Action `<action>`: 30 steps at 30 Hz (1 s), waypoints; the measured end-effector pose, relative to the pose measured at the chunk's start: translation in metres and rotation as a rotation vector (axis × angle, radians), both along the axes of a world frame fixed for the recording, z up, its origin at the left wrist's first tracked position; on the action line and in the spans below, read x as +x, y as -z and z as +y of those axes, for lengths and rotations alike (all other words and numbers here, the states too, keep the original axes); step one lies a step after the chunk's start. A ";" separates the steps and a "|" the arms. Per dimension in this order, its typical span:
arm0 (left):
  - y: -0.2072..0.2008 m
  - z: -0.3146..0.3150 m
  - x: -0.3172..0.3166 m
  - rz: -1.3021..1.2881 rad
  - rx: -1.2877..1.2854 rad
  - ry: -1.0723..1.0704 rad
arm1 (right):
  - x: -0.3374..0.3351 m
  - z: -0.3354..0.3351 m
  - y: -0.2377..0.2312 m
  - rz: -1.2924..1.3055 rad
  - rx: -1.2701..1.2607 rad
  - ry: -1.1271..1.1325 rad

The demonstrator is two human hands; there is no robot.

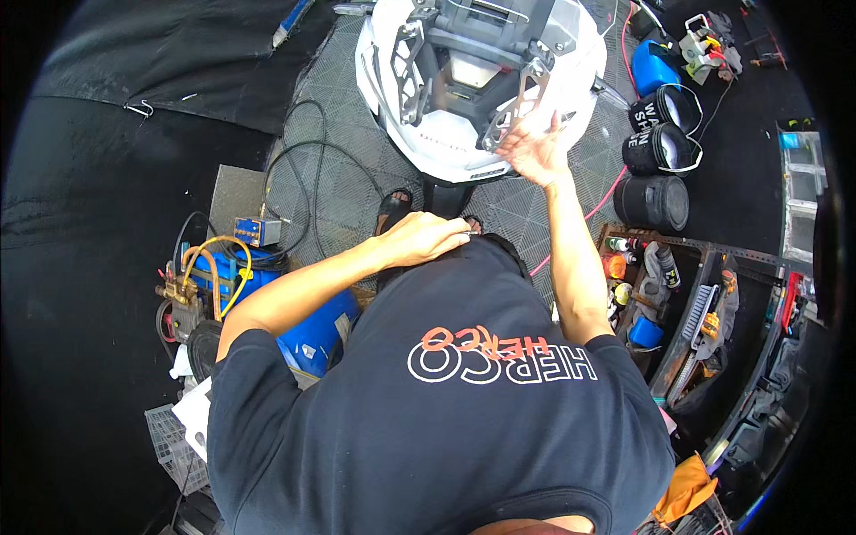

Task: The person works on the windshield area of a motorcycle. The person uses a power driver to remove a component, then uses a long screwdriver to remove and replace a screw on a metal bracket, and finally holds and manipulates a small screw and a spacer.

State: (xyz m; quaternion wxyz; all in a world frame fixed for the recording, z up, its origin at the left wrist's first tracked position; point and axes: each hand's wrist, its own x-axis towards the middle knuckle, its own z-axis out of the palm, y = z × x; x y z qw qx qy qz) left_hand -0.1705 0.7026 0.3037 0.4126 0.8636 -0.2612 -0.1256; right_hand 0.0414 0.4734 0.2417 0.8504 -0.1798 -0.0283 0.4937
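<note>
In front of me stands the white front of a motor scooter [406, 147], with a dark frame at its centre. Two dark cut-out metal brackets rise from it, a left bracket [408, 76] and a right bracket [526, 98]. My right hand [537, 159] is at the lower end of the right bracket, palm up and fingers spread; whether it touches the bracket is hard to tell. Close to my waist, my left hand [423, 237] has its fingers curled together. A small shiny bit shows at its fingertips, too small to name.
Black buckets [660, 147] and a blue jug [655, 69] line the right. Below them, a rack [713, 245] holds bottles and a brush [700, 312]. On the left are a blue tank [316, 334], a pump with hoses and a black cable [294, 152] on the tiled floor.
</note>
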 end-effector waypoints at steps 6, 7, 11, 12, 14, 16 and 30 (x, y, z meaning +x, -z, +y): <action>-0.010 0.000 0.006 0.083 -0.143 0.016 | -0.002 -0.002 0.002 0.007 -0.049 0.044; -0.013 0.003 0.009 0.067 -0.161 0.029 | -0.002 -0.003 0.002 -0.020 -0.081 0.061; -0.030 0.021 0.025 0.016 -0.344 0.046 | -0.007 -0.017 -0.008 -0.117 -0.167 0.158; -0.035 0.029 0.028 0.235 -0.321 0.064 | -0.011 -0.022 -0.015 -0.181 -0.084 0.170; -0.044 0.045 0.040 0.331 -0.371 0.112 | -0.025 -0.032 -0.033 -0.257 -0.410 0.410; -0.050 0.064 0.055 0.287 -0.427 0.193 | -0.043 -0.040 -0.056 -0.240 -0.672 0.660; -0.048 0.118 0.091 1.248 -1.224 -0.192 | -0.196 0.189 -0.173 -0.570 -1.491 0.528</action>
